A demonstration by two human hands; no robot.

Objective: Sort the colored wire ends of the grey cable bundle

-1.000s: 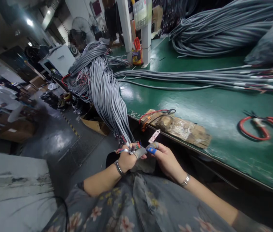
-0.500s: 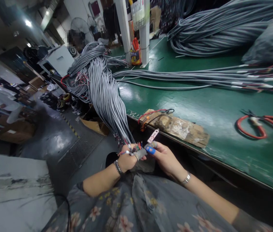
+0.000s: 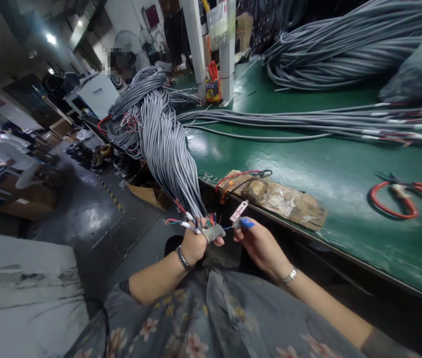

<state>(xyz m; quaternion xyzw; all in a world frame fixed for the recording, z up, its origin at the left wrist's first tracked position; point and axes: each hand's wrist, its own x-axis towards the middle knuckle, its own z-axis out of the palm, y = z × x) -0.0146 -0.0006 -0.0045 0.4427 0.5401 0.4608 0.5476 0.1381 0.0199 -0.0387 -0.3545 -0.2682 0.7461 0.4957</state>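
Note:
My left hand is closed round the end of a grey cable bundle that hangs off the green bench. Thin coloured wires stick out above its fingers, and a grey cot covers the thumb. My right hand sits just to the right, thumb and blue-capped forefinger pinched on one thin wire pulled out sideways from that end. A small pink tag hangs just above the two hands.
A taped wooden block with a red wire lies on the edge of the green bench. Red-handled scissors lie at the right. More grey cables stretch and coil across the bench. A white post stands behind.
My right hand has drawn away to the right, pulling one thin wire out from the cable end. The left hand has risen slightly, with more loose wire ends showing to its left.

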